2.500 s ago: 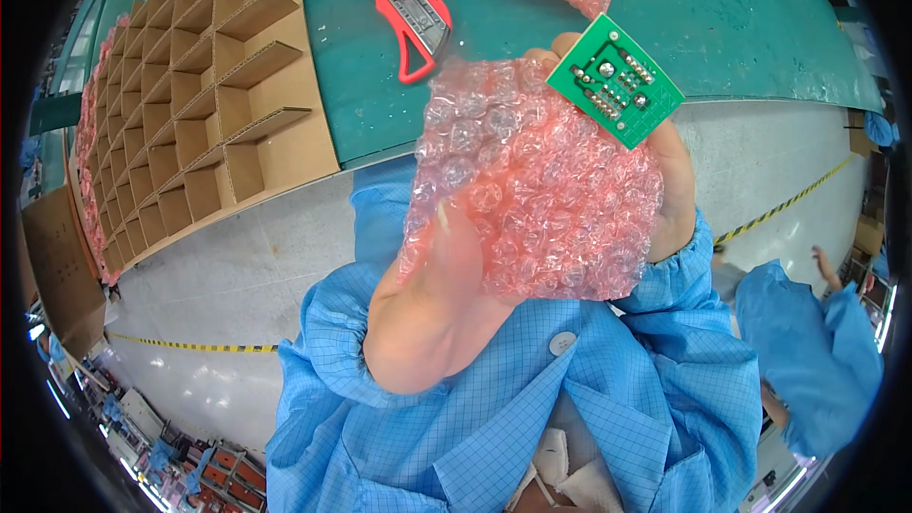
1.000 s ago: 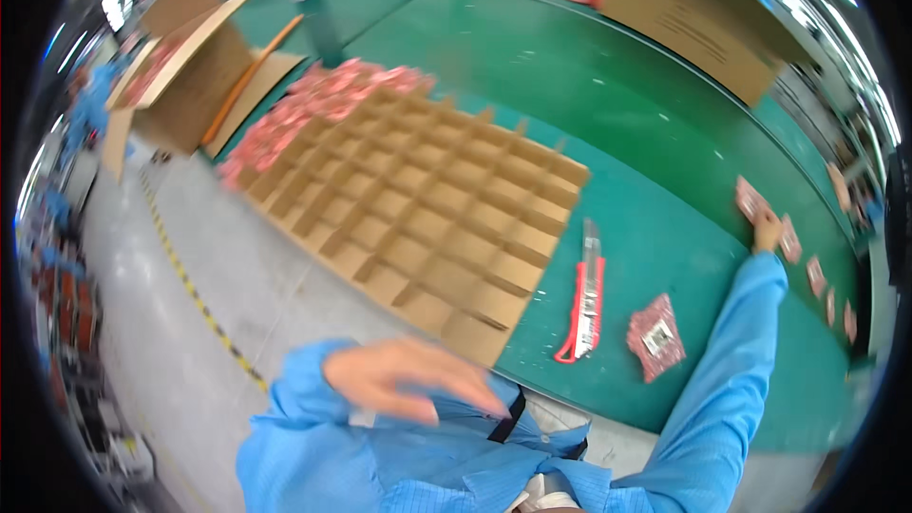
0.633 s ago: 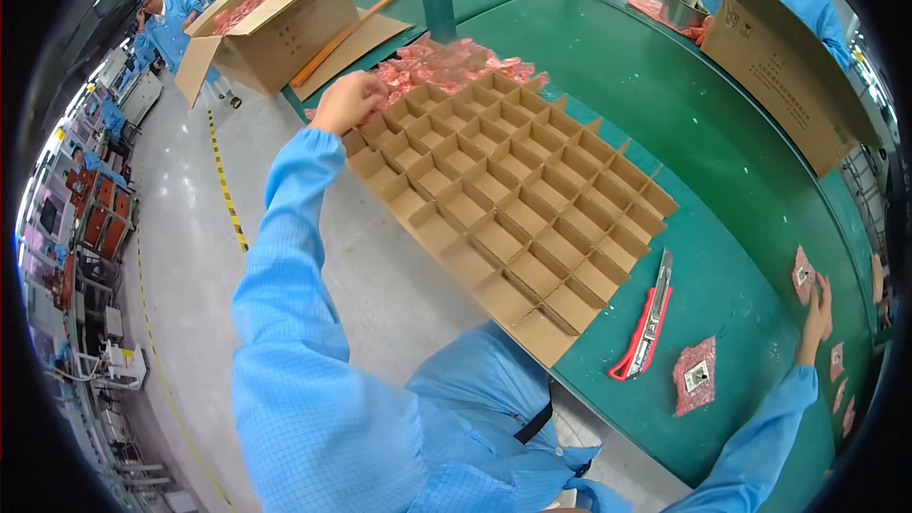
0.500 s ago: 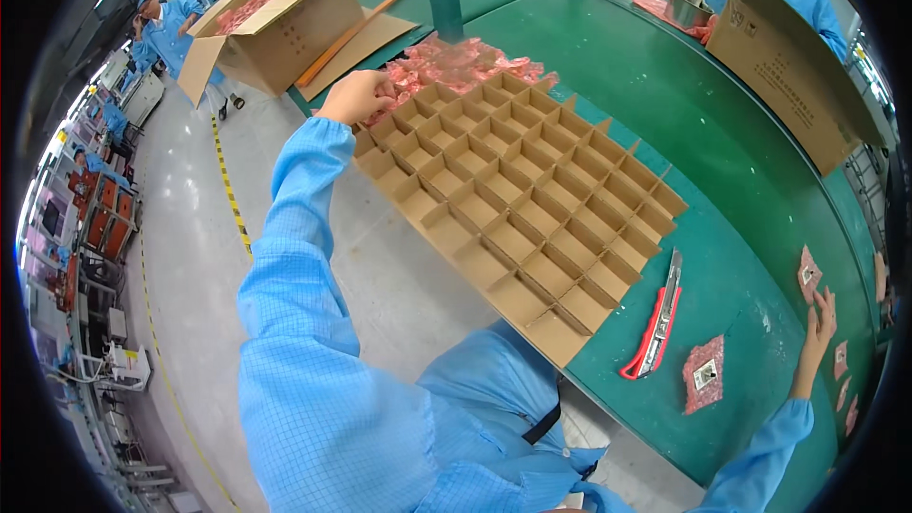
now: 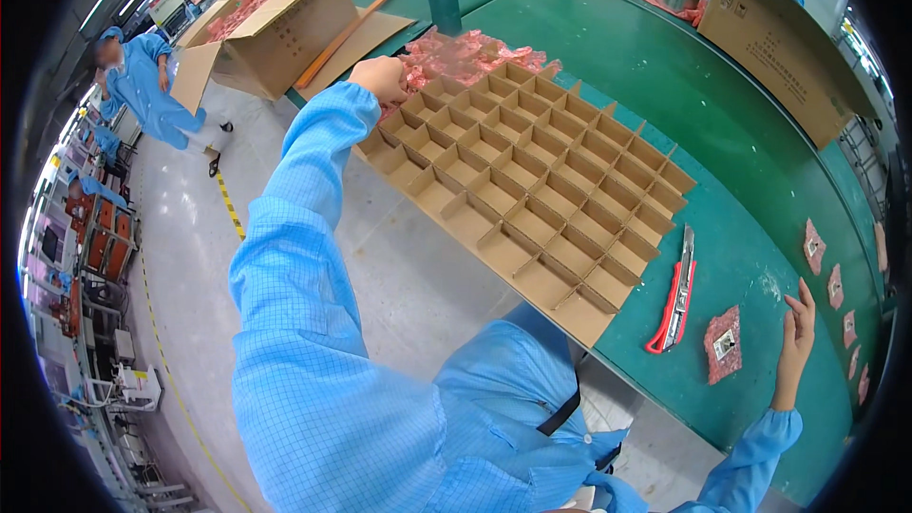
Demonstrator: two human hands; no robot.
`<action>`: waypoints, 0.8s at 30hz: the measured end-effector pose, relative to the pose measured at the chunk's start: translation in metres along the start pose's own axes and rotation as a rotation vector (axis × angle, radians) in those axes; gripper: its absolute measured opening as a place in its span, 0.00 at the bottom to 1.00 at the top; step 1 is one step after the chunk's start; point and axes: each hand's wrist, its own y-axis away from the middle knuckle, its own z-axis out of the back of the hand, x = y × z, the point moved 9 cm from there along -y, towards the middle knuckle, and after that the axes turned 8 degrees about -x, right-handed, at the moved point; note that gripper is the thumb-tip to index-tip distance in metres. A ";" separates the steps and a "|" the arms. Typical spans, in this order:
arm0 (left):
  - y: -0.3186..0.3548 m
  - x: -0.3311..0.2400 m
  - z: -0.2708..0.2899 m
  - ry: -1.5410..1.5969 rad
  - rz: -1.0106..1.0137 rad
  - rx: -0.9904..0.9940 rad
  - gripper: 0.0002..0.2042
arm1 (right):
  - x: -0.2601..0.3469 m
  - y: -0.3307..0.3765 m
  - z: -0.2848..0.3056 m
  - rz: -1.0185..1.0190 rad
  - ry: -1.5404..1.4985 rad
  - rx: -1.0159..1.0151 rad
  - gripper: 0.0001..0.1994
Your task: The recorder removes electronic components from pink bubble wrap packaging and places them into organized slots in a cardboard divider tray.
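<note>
Pink bubble-wrap pouches (image 5: 456, 52) lie heaped at the far-left end of the cardboard divider grid (image 5: 532, 180), on the green tabletop (image 5: 741, 133). Left hand (image 5: 380, 78) is stretched out to the heap w/ fingers curled at its edge; whether it grips a pouch can't be told. Right hand (image 5: 796, 328) lies open & flat on the tabletop, empty, near a wrapped board (image 5: 724, 344) & a red box cutter (image 5: 673, 296). Risk: at full reach the sleeve may drag the light grid, or a loose pouch may slip out.

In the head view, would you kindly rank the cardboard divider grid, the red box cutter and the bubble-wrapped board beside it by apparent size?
1. Cardboard divider grid, by far the largest.
2. Red box cutter.
3. Bubble-wrapped board, shorter than the cutter though wider; both lie at a similar distance.
</note>
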 end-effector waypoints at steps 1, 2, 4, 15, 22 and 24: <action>0.002 0.001 -0.002 -0.002 -0.001 0.001 0.13 | 0.006 0.005 -0.001 -0.002 -0.002 0.000 0.10; 0.005 -0.002 0.001 0.029 -0.016 -0.036 0.13 | 0.014 0.011 -0.001 0.034 0.053 0.012 0.10; 0.011 -0.006 0.001 0.061 -0.036 -0.069 0.13 | 0.017 0.020 0.001 0.065 0.110 0.024 0.10; -0.022 0.048 -0.030 0.137 0.046 -0.072 0.10 | 0.025 0.047 -0.019 0.009 0.035 0.133 0.11; -0.047 0.056 -0.047 0.109 -0.104 -0.151 0.15 | 0.025 0.068 -0.029 0.075 0.074 0.127 0.12; -0.042 0.046 -0.044 0.155 -0.048 -0.087 0.14 | 0.026 0.066 -0.036 0.034 0.055 0.127 0.10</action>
